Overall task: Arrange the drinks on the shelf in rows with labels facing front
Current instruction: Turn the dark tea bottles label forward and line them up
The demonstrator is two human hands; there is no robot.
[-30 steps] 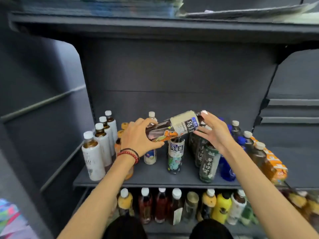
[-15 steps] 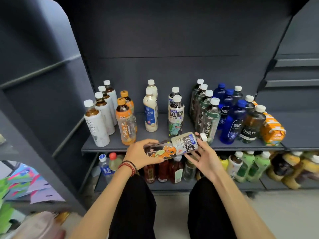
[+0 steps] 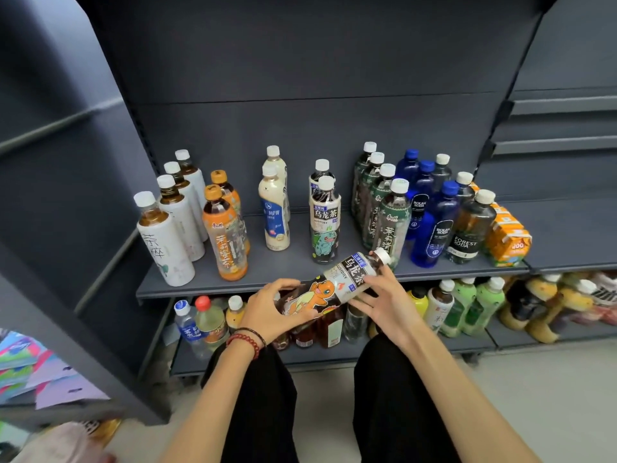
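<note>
Tilted oolong bottle [image 3: 347, 275] — dark tea, left hand [image 3: 270, 309] gripping base, right hand [image 3: 387, 302] gripping neck

Rows run front to back on the shelf [image 3: 267, 286]. At its left end stand four tea bottles [image 3: 165, 242]. To their right are two honey tea bottles [image 3: 225, 235], then two milk bottles [image 3: 275, 215], then two oolong bottles [image 3: 325, 225] near the middle. Further right come four jasmine tea bottles [image 3: 390, 222], soda bottles [image 3: 434, 228] and, at the right end, cartons [image 3: 507, 235]. Before the front edge, the held bottle [image 3: 337, 282] lies sideways between the left hand [image 3: 270, 309] and right hand [image 3: 387, 302]. More bottles [image 3: 464, 302] stand on the lower shelf [image 3: 187, 362].
</note>
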